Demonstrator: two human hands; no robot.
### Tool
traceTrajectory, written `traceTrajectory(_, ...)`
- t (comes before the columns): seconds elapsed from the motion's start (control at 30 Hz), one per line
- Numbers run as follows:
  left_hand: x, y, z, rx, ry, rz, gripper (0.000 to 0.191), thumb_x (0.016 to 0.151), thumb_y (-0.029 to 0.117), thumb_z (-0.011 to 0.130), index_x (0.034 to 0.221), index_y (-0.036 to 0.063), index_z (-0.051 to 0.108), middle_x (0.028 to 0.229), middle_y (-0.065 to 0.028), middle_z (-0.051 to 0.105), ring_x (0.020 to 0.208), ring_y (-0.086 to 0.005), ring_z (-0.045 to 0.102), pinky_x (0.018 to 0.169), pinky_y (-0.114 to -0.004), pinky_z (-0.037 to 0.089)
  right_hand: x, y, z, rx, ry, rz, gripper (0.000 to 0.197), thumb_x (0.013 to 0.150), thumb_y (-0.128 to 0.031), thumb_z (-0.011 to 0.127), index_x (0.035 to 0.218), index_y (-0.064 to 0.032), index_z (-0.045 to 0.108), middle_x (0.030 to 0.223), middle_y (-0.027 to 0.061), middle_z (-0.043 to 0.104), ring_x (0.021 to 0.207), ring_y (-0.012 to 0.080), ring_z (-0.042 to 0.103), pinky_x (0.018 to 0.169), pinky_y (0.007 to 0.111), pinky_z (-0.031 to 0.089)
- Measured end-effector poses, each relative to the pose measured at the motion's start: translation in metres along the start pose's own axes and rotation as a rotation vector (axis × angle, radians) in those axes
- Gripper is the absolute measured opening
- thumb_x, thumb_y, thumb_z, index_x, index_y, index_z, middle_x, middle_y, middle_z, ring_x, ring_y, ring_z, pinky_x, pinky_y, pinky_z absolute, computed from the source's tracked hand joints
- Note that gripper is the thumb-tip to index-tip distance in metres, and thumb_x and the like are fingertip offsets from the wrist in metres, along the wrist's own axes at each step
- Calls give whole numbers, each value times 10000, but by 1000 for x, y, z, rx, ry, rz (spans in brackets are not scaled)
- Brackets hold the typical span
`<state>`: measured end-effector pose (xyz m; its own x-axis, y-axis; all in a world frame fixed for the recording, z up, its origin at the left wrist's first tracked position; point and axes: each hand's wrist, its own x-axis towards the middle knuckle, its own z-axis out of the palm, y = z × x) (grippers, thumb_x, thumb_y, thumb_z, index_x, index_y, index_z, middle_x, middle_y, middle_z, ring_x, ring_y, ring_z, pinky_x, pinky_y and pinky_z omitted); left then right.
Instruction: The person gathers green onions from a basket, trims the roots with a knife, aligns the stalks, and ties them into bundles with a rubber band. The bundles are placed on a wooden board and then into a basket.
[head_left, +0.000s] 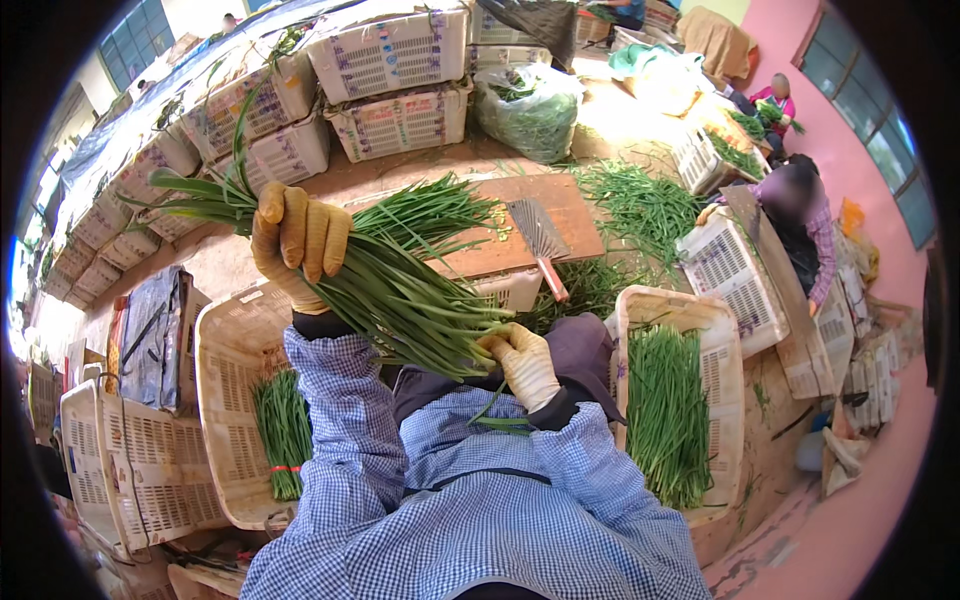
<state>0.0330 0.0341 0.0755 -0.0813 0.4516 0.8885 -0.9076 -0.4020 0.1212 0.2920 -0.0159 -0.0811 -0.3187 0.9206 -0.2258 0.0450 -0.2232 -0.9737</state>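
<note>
My left hand (300, 240), in a yellowed glove, is closed around the middle of a bunch of long, flat green leaves, which look like garlic chives (405, 300). The thick stalk ends stick out past it to the left, and the leaves slope down to the right. My right hand (525, 364), also gloved, pinches leaves at the bunch's lower right end. A few loose leaves (502, 424) hang below it over my checked smock. Beyond the bunch, a wooden board (577, 202) carries another pile of chives (427, 210), small cut bits and a broad-bladed knife (536, 229) with a red handle.
A plastic crate (225, 420) at left holds a banded bundle (281, 435); another crate (724, 420) at right holds more chives (667, 412). Loose leaves (637, 206) lie on the floor. Stacked crates (390, 56) and a filled bag (529, 112) stand behind. A co-worker (799, 217) sits at right.
</note>
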Motion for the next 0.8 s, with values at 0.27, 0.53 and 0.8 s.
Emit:
traceTrajectory(0.27, 6, 13, 2, -10, -122, -12, 202, 1038, 149, 440, 1009, 9, 581, 598, 1, 513, 400, -82, 500, 430, -255, 507, 6, -6, -54, -6, -36, -199, 259, 980, -180, 617, 1155, 3, 671, 1064, 80, 705, 993, 120, 625, 910, 264, 491)
traceTrajectory(0.53, 5, 7, 8, -17, -116, -54, 178, 1026, 147, 478, 970, 7, 573, 590, -9, 514, 396, -97, 499, 415, -259, 493, 25, -46, -25, -75, -334, -162, 285, 955, -214, 655, 1141, 2, 668, 1011, 39, 693, 939, 100, 607, 848, 261, 489)
traceTrajectory(0.8, -5, 3, 8, 22, -47, -17, 174, 1025, 157, 489, 957, 23, 576, 579, 4, 500, 391, -90, 481, 412, -257, 480, 24, -35, -12, -152, -133, -179, 176, 939, -140, 640, 1005, 16, 686, 874, 71, 715, 783, 115, 646, 730, 253, 521)
